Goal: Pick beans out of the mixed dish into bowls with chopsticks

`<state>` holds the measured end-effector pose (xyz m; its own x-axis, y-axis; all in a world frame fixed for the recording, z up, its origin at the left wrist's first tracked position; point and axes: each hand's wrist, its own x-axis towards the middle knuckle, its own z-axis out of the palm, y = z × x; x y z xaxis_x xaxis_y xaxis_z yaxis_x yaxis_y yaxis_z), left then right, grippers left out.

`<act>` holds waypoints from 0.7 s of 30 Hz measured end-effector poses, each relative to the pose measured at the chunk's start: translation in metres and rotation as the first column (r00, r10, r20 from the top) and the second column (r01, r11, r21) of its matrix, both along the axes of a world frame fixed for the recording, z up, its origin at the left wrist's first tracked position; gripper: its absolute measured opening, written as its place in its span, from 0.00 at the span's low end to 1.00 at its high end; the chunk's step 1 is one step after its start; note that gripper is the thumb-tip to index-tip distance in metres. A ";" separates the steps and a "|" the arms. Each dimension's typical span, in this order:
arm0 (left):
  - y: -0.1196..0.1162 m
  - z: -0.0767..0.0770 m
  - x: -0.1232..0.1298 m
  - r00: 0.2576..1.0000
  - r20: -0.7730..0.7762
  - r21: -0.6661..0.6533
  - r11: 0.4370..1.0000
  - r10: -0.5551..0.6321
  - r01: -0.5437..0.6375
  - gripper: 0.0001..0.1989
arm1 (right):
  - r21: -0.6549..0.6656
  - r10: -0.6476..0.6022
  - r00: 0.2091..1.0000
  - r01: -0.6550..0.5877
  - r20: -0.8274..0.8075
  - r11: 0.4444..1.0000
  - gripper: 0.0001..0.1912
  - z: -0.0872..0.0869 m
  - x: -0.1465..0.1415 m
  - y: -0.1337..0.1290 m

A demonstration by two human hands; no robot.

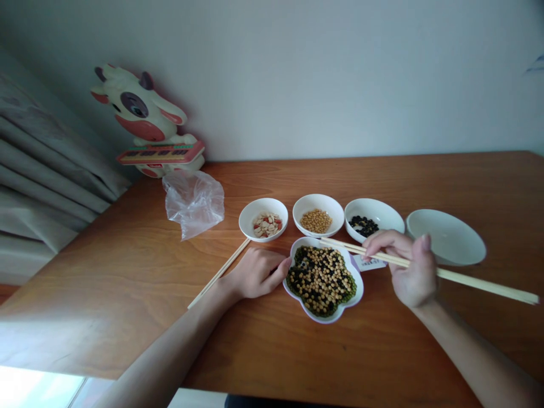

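Three bowls (244, 224) hold peanuts (267, 225), soybeans (315, 221), black beans (363, 225); we log a flower dish (323, 319) of mixed beans (321, 280), right hand (408, 266) gripping chopsticks (480, 286), left hand (257, 273) curled, seemingly empty.

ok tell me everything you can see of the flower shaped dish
The flower-shaped dish is white and glossy, like ceramic, with five rounded lobes and a faint lilac edge. It sits flat on the wooden table, filled with mixed yellow, black and green beans. The fingertips of the left hand are at its rim, apparently touching.
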<state>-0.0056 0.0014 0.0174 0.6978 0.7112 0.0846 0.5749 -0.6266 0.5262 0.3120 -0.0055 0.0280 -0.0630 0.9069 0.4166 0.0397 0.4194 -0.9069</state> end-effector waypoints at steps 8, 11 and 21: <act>0.000 -0.002 -0.002 1.000 0.006 -0.013 1.000 -0.002 0.002 0.24 | -0.091 0.205 0.936 -0.187 0.286 0.978 0.36 -0.007 -0.014 -0.013; 0.000 -0.002 -0.001 1.000 0.008 -0.016 1.000 -0.002 0.002 0.24 | -0.082 0.194 0.926 -0.176 0.324 0.981 0.34 -0.007 -0.019 -0.016; 0.000 0.003 0.001 1.000 -0.009 -0.019 1.000 0.002 -0.002 0.24 | -0.098 0.189 0.908 -0.164 0.375 0.982 0.31 -0.008 -0.023 -0.017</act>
<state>-0.0051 0.0011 0.0199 0.6973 0.7139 0.0649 0.5805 -0.6154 0.5332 0.2892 -0.0221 0.0204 -0.3668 0.8897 0.2719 0.3182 0.3946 -0.8620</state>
